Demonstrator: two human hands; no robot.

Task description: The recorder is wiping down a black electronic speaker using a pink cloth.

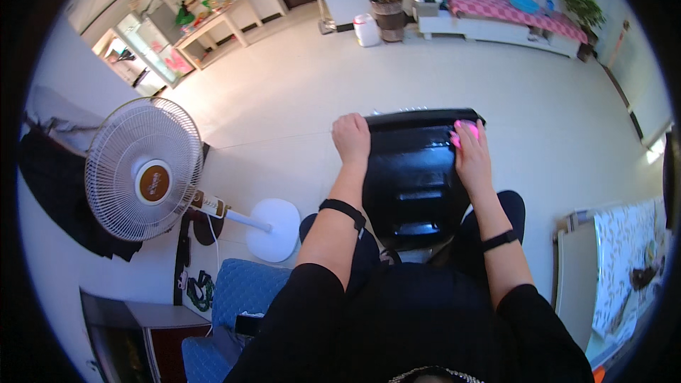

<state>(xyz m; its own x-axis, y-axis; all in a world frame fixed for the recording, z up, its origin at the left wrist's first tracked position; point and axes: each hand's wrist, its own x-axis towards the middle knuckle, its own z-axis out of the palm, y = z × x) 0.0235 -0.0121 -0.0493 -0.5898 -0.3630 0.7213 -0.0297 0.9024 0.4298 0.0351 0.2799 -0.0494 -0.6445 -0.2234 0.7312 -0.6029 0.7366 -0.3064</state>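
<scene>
A glossy black panel with ridges, perhaps a chair back or a case shell (412, 170), stands between my knees. My left hand (352, 138) grips its upper left corner with curled fingers. At its upper right, my right hand (472, 157) presses a bright pink cloth or sponge (466, 132) against the black surface, the fingers bent over it. The far side of the black object is hidden, and so is most of what lies under my right palm.
A standing fan (143, 170) with a white round base (273, 230) is at my left, near a blue quilted seat (247, 282). To the right stands a table with a patterned cover (620, 255). Potted plants and a low white cabinet (495, 29) line the far wall.
</scene>
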